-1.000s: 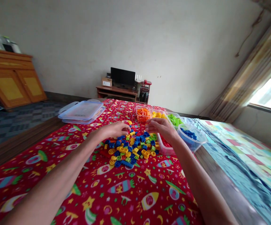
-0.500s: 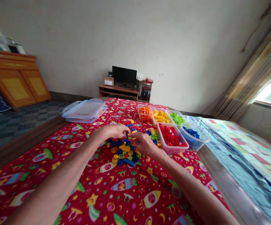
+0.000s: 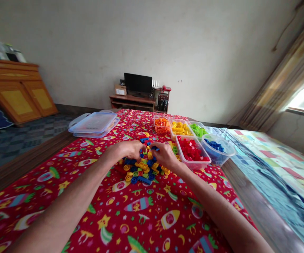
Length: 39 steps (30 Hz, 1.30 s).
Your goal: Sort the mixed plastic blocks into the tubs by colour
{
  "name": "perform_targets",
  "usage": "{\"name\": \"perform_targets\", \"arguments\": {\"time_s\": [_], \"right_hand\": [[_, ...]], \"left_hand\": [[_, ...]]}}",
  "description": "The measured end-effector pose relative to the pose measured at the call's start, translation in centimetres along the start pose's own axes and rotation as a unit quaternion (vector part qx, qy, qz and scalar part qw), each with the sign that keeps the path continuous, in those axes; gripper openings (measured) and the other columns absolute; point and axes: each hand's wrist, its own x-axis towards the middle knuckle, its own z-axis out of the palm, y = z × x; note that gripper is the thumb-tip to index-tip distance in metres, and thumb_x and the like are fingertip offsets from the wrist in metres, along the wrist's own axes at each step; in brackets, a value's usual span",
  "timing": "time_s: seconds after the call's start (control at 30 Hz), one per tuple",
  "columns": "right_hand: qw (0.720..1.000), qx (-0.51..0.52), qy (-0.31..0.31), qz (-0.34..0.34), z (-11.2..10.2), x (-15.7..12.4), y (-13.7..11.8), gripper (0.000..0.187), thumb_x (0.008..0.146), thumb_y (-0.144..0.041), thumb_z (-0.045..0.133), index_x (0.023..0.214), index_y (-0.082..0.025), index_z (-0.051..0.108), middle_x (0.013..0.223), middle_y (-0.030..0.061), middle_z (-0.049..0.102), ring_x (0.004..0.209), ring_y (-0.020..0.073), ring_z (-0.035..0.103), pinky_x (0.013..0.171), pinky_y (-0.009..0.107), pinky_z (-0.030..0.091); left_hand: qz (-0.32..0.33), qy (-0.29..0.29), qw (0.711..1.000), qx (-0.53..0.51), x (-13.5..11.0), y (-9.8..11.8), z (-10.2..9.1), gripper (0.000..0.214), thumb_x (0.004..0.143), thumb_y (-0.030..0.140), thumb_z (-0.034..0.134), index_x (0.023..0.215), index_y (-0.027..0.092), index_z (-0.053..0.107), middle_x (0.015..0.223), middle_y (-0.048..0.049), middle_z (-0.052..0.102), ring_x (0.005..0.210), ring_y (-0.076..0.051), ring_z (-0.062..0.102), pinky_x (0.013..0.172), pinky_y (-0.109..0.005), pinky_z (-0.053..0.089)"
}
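Observation:
A mixed pile of toy building bricks [image 3: 141, 165], mostly blue and yellow with a few red and green ones and some round wheel-like pieces, lies on the red patterned cloth [image 3: 131, 221]. Over the pile's left side is my left hand [image 3: 132, 150], its fingers curled together; a bit of blue shows by the fingertips, but whether it is gripped is unclear. My right hand [image 3: 165, 154] pinches a dark blue brick [image 3: 155, 148] between thumb and fingers, just above the pile. The two hands are close together but apart.
To the right stand tubs of sorted bricks: red [image 3: 193, 149], blue [image 3: 217, 149], yellow [image 3: 180, 129], green [image 3: 198, 130] and orange [image 3: 162, 125]. Stacked clear lids [image 3: 95, 123] lie at the back left. A bed [image 3: 268, 158] adjoins the right side.
My right hand has shifted slightly up and right, and a dark blue brick now shows in its fingers. A yellow piece seen between the hands earlier is gone from there.

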Motion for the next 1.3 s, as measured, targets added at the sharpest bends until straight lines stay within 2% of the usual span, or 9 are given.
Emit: {"name": "perform_targets", "arguments": {"time_s": [0.23,0.4,0.47,0.57,0.7,0.9,1.03,1.17,1.3], "right_hand": [[0.995,-0.042,0.063,0.061,-2.1,0.3,0.8,0.015,0.082,-0.024,0.054,0.079,-0.017,0.067,0.070,0.0017,0.065,0.063,0.0133,0.057,0.063,0.023,0.039],[0.994,-0.105,-0.015,0.027,-2.2,0.1,1.2,0.025,0.082,-0.011,0.048,0.097,-0.017,0.067,0.078,0.0045,0.068,0.071,0.0158,0.061,0.067,0.025,0.041],[0.988,-0.138,-0.064,-0.009,-1.9,-0.3,1.0,0.027,0.083,-0.012,0.050,0.104,-0.016,0.066,0.083,0.0072,0.068,0.077,0.0181,0.062,0.071,0.026,0.042],[0.973,-0.193,-0.114,-0.050,-1.1,-0.9,0.9,0.027,0.083,-0.021,0.058,0.108,-0.013,0.065,0.096,0.0143,0.066,0.089,0.0224,0.060,0.077,0.030,0.044],[0.962,-0.237,-0.117,-0.059,-0.2,-1.4,1.5,0.022,0.083,-0.020,0.059,0.103,-0.012,0.065,0.100,0.0167,0.063,0.089,0.0229,0.059,0.077,0.031,0.046],[0.983,-0.141,-0.060,-0.105,-0.1,-1.3,2.8,0.016,0.081,-0.018,0.061,0.097,-0.015,0.062,0.092,0.0099,0.064,0.087,0.0187,0.058,0.080,0.029,0.045],[0.997,-0.070,-0.032,-0.025,-0.4,-0.4,2.6,0.014,0.080,-0.021,0.062,0.093,-0.015,0.063,0.086,0.0070,0.067,0.082,0.0171,0.059,0.075,0.028,0.043],[0.997,0.028,-0.008,0.066,-1.0,0.5,1.8,0.011,0.081,-0.025,0.060,0.084,-0.016,0.066,0.078,0.0033,0.068,0.074,0.0149,0.059,0.069,0.026,0.043],[0.989,0.112,0.003,0.093,-1.5,0.8,1.2,0.016,0.081,-0.027,0.059,0.084,-0.016,0.070,0.077,0.0030,0.068,0.070,0.0143,0.059,0.064,0.024,0.043]], "left_hand": [[0.038,0.026,0.999,-0.014,0.7,0.2,0.2,0.042,0.065,0.016,0.061,0.107,0.018,0.066,0.087,-0.0024,0.072,0.075,-0.017,0.064,0.060,-0.020,0.046],[0.095,0.151,0.982,-0.055,2.1,-1.5,0.7,0.039,0.071,0.011,0.050,0.104,0.018,0.069,0.097,-0.0039,0.072,0.087,-0.018,0.065,0.074,-0.021,0.048],[0.118,0.173,0.974,-0.090,2.7,-2.0,1.1,0.039,0.072,0.012,0.048,0.105,0.018,0.068,0.099,-0.0042,0.072,0.089,-0.017,0.066,0.076,-0.021,0.048],[0.128,0.148,0.971,-0.135,3.3,-2.4,1.7,0.038,0.072,0.015,0.050,0.106,0.016,0.068,0.096,-0.0041,0.073,0.085,-0.016,0.066,0.074,-0.020,0.049],[0.110,0.115,0.979,-0.125,3.2,-2.1,2.0,0.040,0.071,0.013,0.052,0.108,0.016,0.066,0.098,-0.0036,0.073,0.086,-0.016,0.066,0.074,-0.020,0.049],[0.068,0.051,0.995,-0.048,2.5,-0.9,1.8,0.044,0.065,0.011,0.062,0.107,0.021,0.066,0.103,-0.0029,0.071,0.089,-0.018,0.065,0.071,-0.019,0.048],[0.033,0.075,0.996,-0.030,2.2,-0.1,1.8,0.038,0.068,0.008,0.058,0.101,0.021,0.068,0.095,-0.0047,0.070,0.085,-0.018,0.064,0.064,-0.019,0.046],[0.044,0.096,0.994,-0.017,1.9,0.2,1.7,0.034,0.069,0.009,0.056,0.098,0.020,0.069,0.092,-0.0049,0.070,0.083,-0.018,0.064,0.066,-0.020,0.046],[0.054,0.105,0.993,-0.016,2.1,-0.6,1.5,0.030,0.070,0.014,0.057,0.099,0.018,0.067,0.092,-0.0051,0.070,0.081,-0.018,0.063,0.069,-0.021,0.047]]}}
